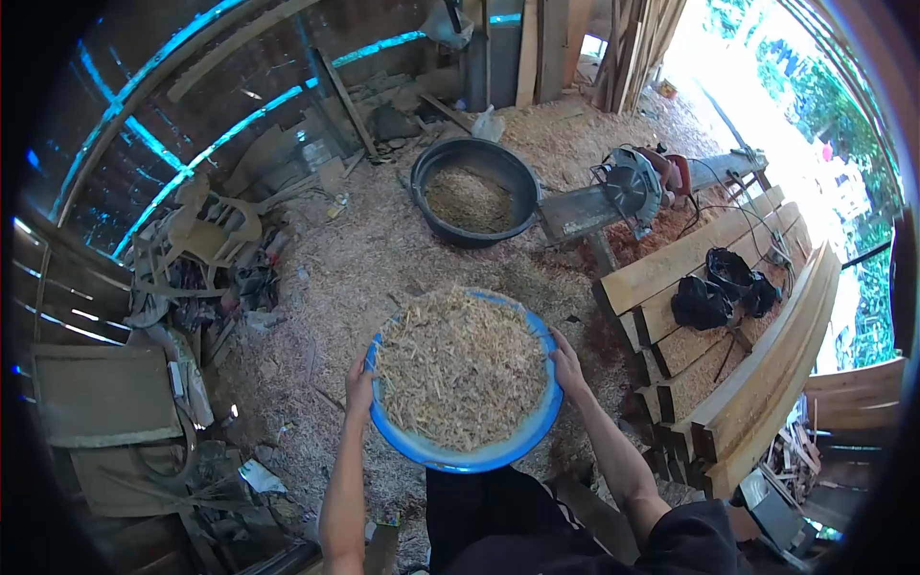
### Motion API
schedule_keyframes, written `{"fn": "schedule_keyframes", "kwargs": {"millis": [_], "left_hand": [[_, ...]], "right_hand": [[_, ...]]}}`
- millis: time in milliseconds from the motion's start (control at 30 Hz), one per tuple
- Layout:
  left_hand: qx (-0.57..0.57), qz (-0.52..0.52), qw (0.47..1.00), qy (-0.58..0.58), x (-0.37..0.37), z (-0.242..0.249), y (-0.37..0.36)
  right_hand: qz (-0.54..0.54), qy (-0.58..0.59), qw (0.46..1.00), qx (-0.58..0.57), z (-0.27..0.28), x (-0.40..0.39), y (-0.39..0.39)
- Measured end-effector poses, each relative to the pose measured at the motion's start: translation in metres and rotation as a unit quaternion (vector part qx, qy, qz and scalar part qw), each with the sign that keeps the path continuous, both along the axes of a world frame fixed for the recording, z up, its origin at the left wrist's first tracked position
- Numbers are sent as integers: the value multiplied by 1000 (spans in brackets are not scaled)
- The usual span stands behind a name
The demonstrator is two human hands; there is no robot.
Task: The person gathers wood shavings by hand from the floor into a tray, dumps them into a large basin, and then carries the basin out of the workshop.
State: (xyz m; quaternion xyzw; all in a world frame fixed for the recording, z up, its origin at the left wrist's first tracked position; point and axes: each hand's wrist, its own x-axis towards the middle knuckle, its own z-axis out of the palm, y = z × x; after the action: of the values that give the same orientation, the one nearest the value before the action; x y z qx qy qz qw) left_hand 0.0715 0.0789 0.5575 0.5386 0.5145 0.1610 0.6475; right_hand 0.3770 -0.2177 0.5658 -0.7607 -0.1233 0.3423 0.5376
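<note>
The left grip (360, 385) is clasped on the left rim of the blue basin (465, 465), held near, at centre. Its heap of wood shavings (460, 369) tops the rim, so a level hold matters. The black tub (474, 155) stands beyond, far. The right grip (567, 366) clasps the right rim; it should bear equal weight, clear of the planks (661, 264) at right.

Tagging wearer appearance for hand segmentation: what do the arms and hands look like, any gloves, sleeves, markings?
Left hand and right hand: no gloves; no watch, band or cable visible at either wrist. Both forearms are uncovered, no clear markings. A plain, near-black short sleeve covers the right upper arm; any left sleeve is out of frame.
</note>
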Motion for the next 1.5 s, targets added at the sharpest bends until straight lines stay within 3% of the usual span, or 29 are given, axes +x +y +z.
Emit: {"fn": "schedule_keyframes", "kwargs": {"millis": [167, 233, 433, 600, 800, 933, 1000, 1067, 1100, 1167, 1233, 1333, 1500], "left_hand": [[19, -52, 998, -7, 69, -20, 90], [-44, -51, 998, -19, 95, -40, 129], [-47, -110, 992, 33, 173, -40, 221], [-57, -151, 987, 21, 237, -49, 277], [12, -224, 970, 97, 318, -56, 325], [-52, -221, 972, 66, 366, -74, 354], [-70, -220, 970, 80, 384, -93, 371], [-94, -224, 965, 101, 407, -115, 389], [-102, -232, 961, 109, 417, -122, 396], [-111, -239, 958, 117, 434, -150, 411], [-130, -204, 969, 51, 443, -190, 425], [-169, -206, 962, 66, 479, -189, 434], [-182, -211, 957, 84, 523, -227, 453]], "right_hand": [[-4, -9, 1000, -23, -21, 48, 67], [-25, -1, 999, -37, -28, 70, 102], [-62, 9, 997, -44, -40, 117, 174], [-90, 20, 994, -60, -52, 158, 221], [-97, 1, 993, -60, -92, 212, 253], [-116, 27, 991, -62, -116, 245, 271], [-120, 53, 989, -63, -135, 270, 284], [-126, -23, 992, 5, -174, 276, 284], [-153, 106, 982, -15, -157, 284, 291], [-163, 104, 981, -16, -170, 298, 303], [-166, 102, 981, -14, -188, 315, 313], [-173, 111, 978, -18, -209, 338, 324], [-210, 146, 967, 4, -250, 377, 344]]}}
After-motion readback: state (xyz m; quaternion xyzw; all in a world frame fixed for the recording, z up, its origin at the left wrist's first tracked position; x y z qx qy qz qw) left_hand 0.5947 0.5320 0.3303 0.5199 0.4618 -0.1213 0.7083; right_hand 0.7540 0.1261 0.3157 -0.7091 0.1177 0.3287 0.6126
